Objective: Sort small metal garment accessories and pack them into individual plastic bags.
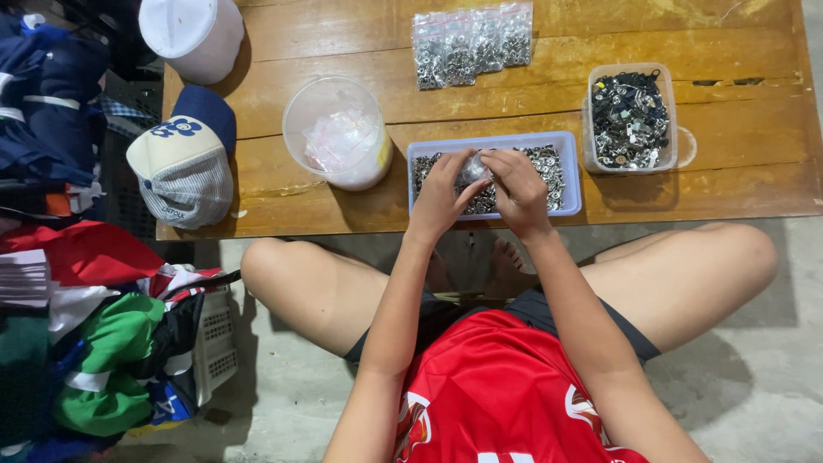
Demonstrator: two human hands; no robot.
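Observation:
My left hand [439, 195] and my right hand [518, 187] meet over a pale blue tray [573, 171] full of small silver metal parts. Together they pinch a small clear plastic bag [474, 169] just above the tray's contents. The tray sits near the front edge of a low wooden table [737, 129]. I sit cross-legged on the floor behind it.
A clear round tub [336, 130] with small bags stands left of the tray. Several filled clear bags [471, 43] lie at the back. A clear box [632, 117] of dark and silver hardware sits to the right. A cap [184, 159], a white bucket [194, 34] and piled clothes [94, 343] are left.

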